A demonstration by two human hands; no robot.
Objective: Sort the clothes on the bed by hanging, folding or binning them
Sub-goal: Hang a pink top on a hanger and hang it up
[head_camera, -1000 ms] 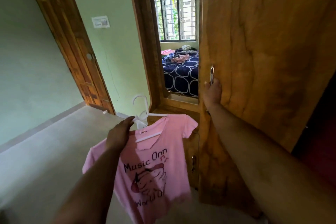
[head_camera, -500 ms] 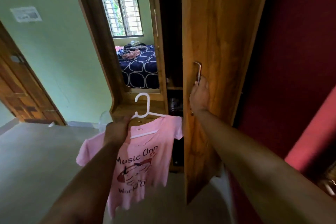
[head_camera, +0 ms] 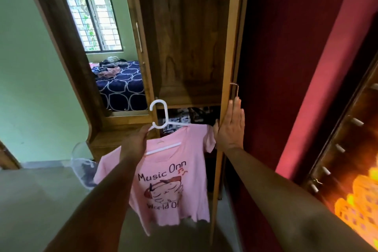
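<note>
— One pink short-sleeved T-shirt printed "Music Onn" [head_camera: 169, 186] is on a white plastic hanger [head_camera: 166, 116] at the open wooden wardrobe [head_camera: 188, 47]. Is it hung?
— Not yet. It dangles in front of the lower shelf, outside the cabinet. No rail is visible in the compartment above.
— And the rest?
— Plenty left, by the look of it. A heap of mixed clothes [head_camera: 108, 67] lies on the navy ring-patterned bed [head_camera: 122, 86], seen in what appears to be the wardrobe's mirror panel. A clear plastic basket [head_camera: 78, 159] stands on the floor beside the unit, with something dark inside.
— The hands?
— Left hand [head_camera: 135, 143] is curled round the hanger's shoulder and the shirt's neckline. Right hand [head_camera: 231, 127] is flat, fingers straight, pressed against the edge of the wardrobe door [head_camera: 228, 57] just below its metal handle [head_camera: 235, 90], gripping nothing.
</note>
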